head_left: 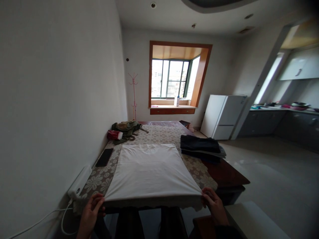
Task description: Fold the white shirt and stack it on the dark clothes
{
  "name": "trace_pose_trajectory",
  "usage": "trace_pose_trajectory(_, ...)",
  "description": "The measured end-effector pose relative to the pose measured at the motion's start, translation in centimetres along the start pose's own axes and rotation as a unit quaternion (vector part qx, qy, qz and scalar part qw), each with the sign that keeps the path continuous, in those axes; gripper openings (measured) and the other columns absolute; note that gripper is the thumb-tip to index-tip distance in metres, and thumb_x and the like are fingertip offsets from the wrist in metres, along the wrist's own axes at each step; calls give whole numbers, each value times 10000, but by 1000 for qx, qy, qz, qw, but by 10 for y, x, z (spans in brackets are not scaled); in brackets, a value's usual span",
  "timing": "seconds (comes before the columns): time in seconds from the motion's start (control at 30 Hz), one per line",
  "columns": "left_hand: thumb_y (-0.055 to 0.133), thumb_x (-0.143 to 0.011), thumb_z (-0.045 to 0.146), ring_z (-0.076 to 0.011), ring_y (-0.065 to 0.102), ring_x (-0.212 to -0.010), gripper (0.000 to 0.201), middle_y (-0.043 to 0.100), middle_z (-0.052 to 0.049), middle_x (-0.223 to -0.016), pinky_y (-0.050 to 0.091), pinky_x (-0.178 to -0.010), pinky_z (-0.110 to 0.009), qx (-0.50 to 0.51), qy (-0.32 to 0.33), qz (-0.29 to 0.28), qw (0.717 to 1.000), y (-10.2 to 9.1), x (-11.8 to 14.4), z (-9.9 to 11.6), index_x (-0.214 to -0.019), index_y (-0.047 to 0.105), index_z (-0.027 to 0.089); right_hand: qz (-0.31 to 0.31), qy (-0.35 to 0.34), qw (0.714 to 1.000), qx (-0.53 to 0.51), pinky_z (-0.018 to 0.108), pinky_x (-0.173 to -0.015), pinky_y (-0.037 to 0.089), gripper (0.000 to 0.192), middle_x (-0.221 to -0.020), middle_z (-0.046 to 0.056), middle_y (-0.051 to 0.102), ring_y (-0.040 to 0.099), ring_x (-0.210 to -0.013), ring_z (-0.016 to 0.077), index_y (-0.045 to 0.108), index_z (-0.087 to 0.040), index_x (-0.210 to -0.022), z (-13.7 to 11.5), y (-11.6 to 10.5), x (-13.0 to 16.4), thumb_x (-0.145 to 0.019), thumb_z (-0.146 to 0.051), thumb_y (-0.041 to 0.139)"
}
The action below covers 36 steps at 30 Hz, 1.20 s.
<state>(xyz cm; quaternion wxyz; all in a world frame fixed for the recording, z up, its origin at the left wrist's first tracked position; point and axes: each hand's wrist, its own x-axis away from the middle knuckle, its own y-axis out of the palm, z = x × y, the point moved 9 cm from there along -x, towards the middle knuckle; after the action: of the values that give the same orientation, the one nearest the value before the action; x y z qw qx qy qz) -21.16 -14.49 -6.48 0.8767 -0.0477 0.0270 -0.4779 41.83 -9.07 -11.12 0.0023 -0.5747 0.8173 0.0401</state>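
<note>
Left hand (91, 210) and right hand (213, 202) are placed at the near corners of a white cloth (149, 169), one corner pinched by the closed fingers (208, 192) of each; neither is nearer. Forward of them, it is spread over a patterned tablecloth (98, 182); its long axis cannot be told.

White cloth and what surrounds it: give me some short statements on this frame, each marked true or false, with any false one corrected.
1. The left hand and right hand each hold a near corner of the white cloth. True.
2. The phone lies on the white cloth. False: it lies left of it, on the tablecloth.
3. The pile of dark clothes is right of the white cloth. True.
4. The tablecloth is plain. False: it has a flower pattern.
5. The fridge stands left of the window. False: it stands to the right.
</note>
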Motion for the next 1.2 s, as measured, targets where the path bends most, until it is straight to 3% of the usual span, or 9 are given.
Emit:
trace_pose_trajectory(0.13, 791, -542, 719, -240, 715, -710, 651, 748, -21, -815, 605, -546, -306, -6, -33, -65, 997, 7, 8, -7, -953, 723, 220, -11, -11, 998, 67, 266, -551, 484, 408, -650, -6, 651, 585, -606, 177, 734, -210, -899, -5, -6, 6, -695, -563, 764)
trace_pose_trajectory(0.27, 786, -590, 667, -298, 734, -974, 604, 784, -44, -1013, 634, -743, -338, -32, -4, -111, 993, 16, 12, -7, -1014, 748, 239, -45, -15, 991, 128, 276, -675, 551, 480, -832, 41, 751, 682, -789, 236, 762, -221, -975, -8, -3, 12, -690, -608, 761)
trace_pose_trajectory(0.43, 741, -658, 631, -284, 732, -970, 494, 788, -32, -994, 588, -933, -383, -100, 79, -71, 989, 8, 7, 7, -978, 762, 255, -27, -33, 986, 163, 281, -718, 574, 523, -872, 59, 774, 717, -843, 260, 762, -224, -986, -15, -7, 8, -683, -650, 751)
trace_pose_trajectory(0.7, 652, -721, 719, -281, 696, -982, 486, 747, -51, -987, 556, -969, -387, -151, 165, -52, 973, 5, 7, 29, -876, 776, 276, -4, -57, 983, 176, 291, -732, 574, 500, -859, 39, 778, 720, -846, 258, 769, -257, -954, -20, -8, 1, -673, -670, 754)
trace_pose_trajectory(0.93, 643, -709, 755, -301, 679, -1022, 516, 708, -77, -1060, 579, -930, -406, -130, 186, -12, 974, 1, 9, 38, -829, 767, 270, 26, -82, 979, 185, 354, -765, 573, 518, -853, 46, 767, 712, -837, 280, 757, -259, -902, -26, -8, 1, -666, -720, 722)
trace_pose_trajectory(1.1, 628, -766, 690, -309, 681, -1095, 425, 741, -63, -1097, 501, -1085, -449, -112, 176, -16, 978, 0, 17, 42, -844, 718, 282, 71, -187, 951, 235, 425, -959, 531, 490, -1012, 74, 724, 676, -997, 297, 746, -273, -823, -51, -13, 14, -773, -742, 612)
trace_pose_trajectory(1.2, 623, -811, 624, -300, 675, -1151, 337, 750, -31, -1125, 475, -1129, -432, -84, 163, -8, 983, -6, 29, 47, -891, 688, 303, 75, -206, 946, 241, 473, -1071, 469, 451, -1175, 78, 700, 637, -1137, 319, 725, -288, -845, -63, -19, 29, -808, -718, 598)
